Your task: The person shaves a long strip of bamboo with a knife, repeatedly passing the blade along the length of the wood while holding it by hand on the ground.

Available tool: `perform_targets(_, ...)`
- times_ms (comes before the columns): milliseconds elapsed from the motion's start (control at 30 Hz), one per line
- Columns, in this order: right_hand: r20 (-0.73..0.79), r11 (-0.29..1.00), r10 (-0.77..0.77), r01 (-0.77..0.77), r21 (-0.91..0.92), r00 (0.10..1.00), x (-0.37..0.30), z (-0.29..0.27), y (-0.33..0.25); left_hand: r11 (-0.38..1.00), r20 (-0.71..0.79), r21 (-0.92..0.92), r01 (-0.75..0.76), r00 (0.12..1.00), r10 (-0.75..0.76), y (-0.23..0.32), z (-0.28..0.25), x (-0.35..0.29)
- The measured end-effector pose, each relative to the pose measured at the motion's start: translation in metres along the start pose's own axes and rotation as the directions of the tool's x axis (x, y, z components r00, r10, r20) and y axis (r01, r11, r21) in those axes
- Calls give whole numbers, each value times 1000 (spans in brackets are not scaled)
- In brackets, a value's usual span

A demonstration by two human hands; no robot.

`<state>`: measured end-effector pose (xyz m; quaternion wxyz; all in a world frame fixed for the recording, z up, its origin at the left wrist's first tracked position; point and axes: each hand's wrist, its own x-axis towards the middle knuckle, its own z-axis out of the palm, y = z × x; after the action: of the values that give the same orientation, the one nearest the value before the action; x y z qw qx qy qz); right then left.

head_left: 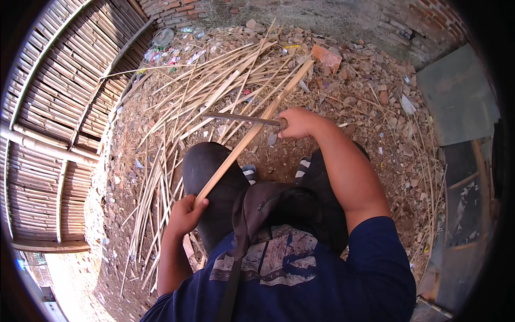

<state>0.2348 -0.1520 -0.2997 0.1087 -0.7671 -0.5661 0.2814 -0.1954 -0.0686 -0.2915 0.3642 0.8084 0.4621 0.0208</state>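
Note:
My left hand (185, 214) is closed around the near end of a long, pale bamboo strip (242, 145), thumb lying along it. From there the strip slants up and away to the right, passing over my left knee. In my right hand (301, 122) is a machete (230, 116), gripped by its handle, which the fingers mostly cover. Its long dark blade points left and crosses over the strip beyond my knees. Whether the edge bites into the bamboo cannot be made out.
Many split bamboo strips (214, 88) lie heaped ahead and to the left. An orange-red brick piece (326, 58) is near the strip's far end. Rubble and litter cover the ground. A bamboo-slat wall (59, 70) stands left, a brick wall (343, 21) ahead, grey panels (458, 94) right.

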Motion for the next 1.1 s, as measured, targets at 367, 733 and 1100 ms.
perform_targets(367, -23, 999, -31, 32, 29, 999, -2, 1, 1, 998, -29, 63, -22, 999, 23, 3, 1, -2)
perform_targets(733, 62, 960, -219, 226, -162, 974, -14, -1, -17, 997, 34, 81, 19, 999, -22, 2, -5, 0)
perform_targets(1100, 18, 986, -132, 134, -97, 991, -10, -1, -14, 997, 105, -59, 44, 994, -37, 2, -8, 3)
